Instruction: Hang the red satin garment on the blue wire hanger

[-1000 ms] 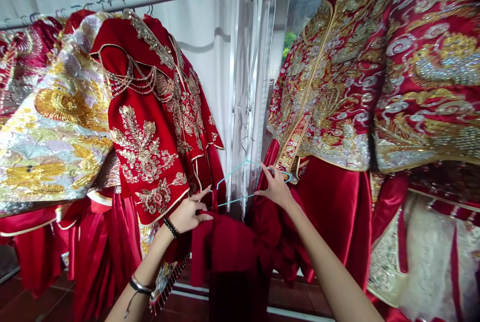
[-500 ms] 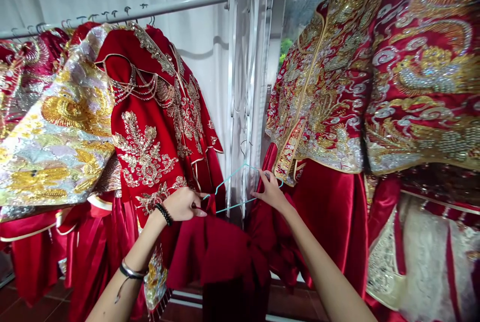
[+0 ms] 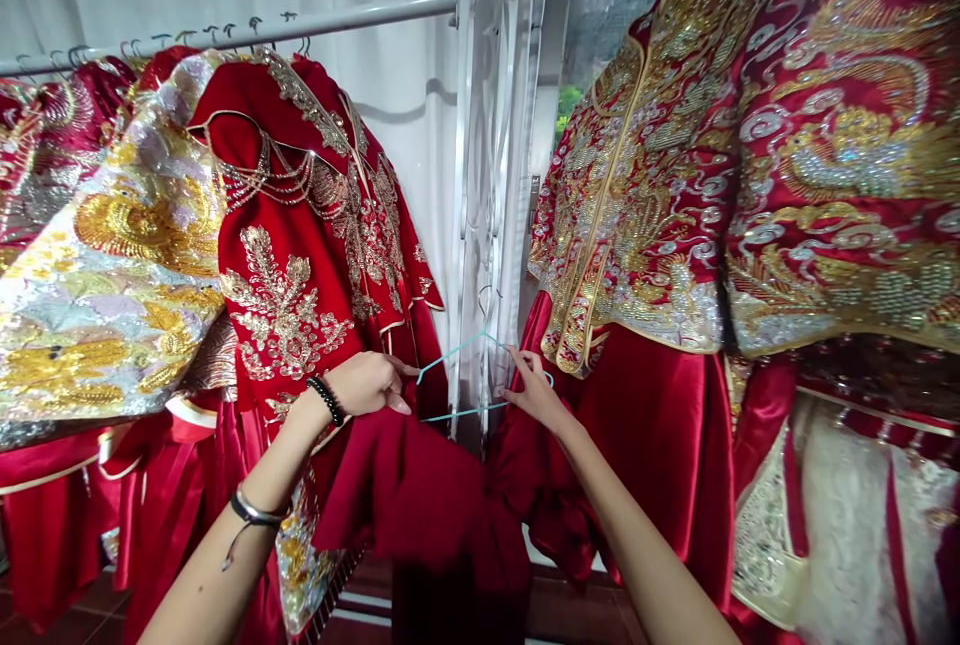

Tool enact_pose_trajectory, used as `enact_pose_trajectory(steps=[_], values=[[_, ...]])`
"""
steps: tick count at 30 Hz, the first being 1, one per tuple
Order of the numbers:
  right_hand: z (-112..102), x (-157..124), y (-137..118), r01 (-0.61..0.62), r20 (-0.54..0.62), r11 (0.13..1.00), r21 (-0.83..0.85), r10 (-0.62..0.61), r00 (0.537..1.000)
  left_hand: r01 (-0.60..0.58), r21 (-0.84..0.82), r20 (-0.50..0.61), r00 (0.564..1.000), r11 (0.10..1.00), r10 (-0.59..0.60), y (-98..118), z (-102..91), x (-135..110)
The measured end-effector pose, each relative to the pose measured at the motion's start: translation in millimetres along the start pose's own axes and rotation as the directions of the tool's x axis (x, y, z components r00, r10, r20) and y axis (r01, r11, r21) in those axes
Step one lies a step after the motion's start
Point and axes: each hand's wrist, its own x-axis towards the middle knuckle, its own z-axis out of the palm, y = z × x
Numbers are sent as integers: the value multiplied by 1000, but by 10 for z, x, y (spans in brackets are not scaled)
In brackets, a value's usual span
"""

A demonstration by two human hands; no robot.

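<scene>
A thin light-blue clothes hanger (image 3: 461, 414) is held up between my two hands, its hook pointing upward. My left hand (image 3: 367, 385) is closed at the hanger's left end, at the top edge of a dark red garment (image 3: 431, 495) that hangs down below. The fingers cover the spot where cloth and hanger meet. My right hand (image 3: 534, 390) pinches the hanger's right side between thumb and fingers. Just left of my left hand hangs a red embroidered jacket (image 3: 289, 305). Whether the dark red garment is attached to the hanger's right end cannot be made out.
On the left, a metal rail (image 3: 330, 17) carries several embroidered garments. White upright posts (image 3: 463, 165) stand in the middle, behind the hanger. Beaded red and gold jackets (image 3: 637, 195) hang close on the right, above a red satin skirt (image 3: 667, 465).
The hanger and my right hand have shifted slightly left. A red loop of cloth seen earlier at the hanger's left end is now hidden by my left hand, and the garment has swung left.
</scene>
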Motion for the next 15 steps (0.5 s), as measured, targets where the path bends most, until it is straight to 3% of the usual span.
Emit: enact_pose_trajectory(steps=[2, 5, 8, 11, 15], values=[[-10, 12, -14, 1, -33, 997, 73, 1, 999, -84, 3, 91, 992, 996, 83, -76, -56, -24], [-29, 73, -51, -8, -113, 971, 238, 35, 993, -102, 44, 93, 991, 994, 97, -128, -118, -43], [-4, 167, -100, -50, -184, 886, 462, 150, 971, -123, 64, 92, 989, 990, 117, -113, -114, -40], [60, 255, -159, -100, -188, 812, 575, 250, 950, -152, 43, 76, 986, 987, 149, -90, -74, -46], [74, 334, -225, -105, -167, 754, 649, 276, 947, -173, 17, 64, 983, 985, 172, -109, -58, -104]])
